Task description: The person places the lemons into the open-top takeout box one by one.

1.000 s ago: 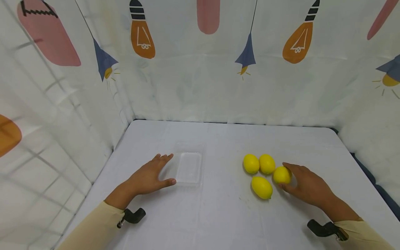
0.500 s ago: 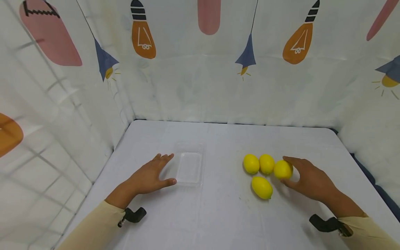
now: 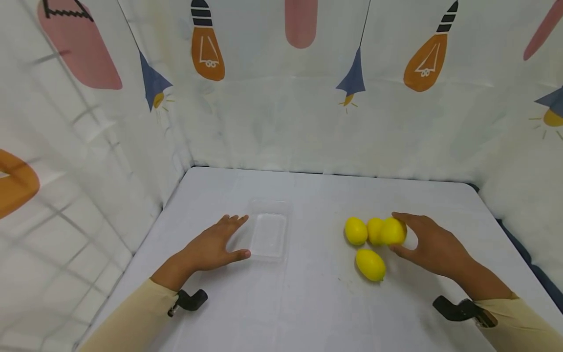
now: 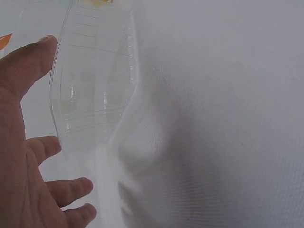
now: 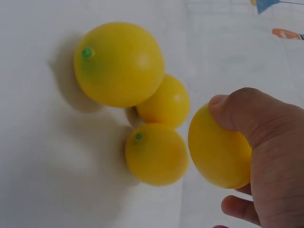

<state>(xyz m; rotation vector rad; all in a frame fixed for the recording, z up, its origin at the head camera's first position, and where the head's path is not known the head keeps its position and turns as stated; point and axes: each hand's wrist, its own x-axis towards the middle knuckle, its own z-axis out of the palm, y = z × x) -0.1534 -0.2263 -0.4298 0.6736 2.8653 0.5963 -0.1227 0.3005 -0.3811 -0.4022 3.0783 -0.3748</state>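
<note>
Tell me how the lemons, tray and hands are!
Held lemon, raised off the table
Nearest lemon, resting on table
Leftmost lemon, resting on table
Middle lemon, on table, partly hidden
Tray, on table, no lemons inside
Left hand, fingers spread at tray
Right hand, gripping held lemon

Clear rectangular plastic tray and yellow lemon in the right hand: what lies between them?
In the head view, bare white tabletop, then two yellow oval lemons resting on it.

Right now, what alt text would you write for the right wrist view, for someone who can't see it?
A right hand holds a yellow lemon beside three more lemons clustered on a white tabletop; two show green tips.
</note>
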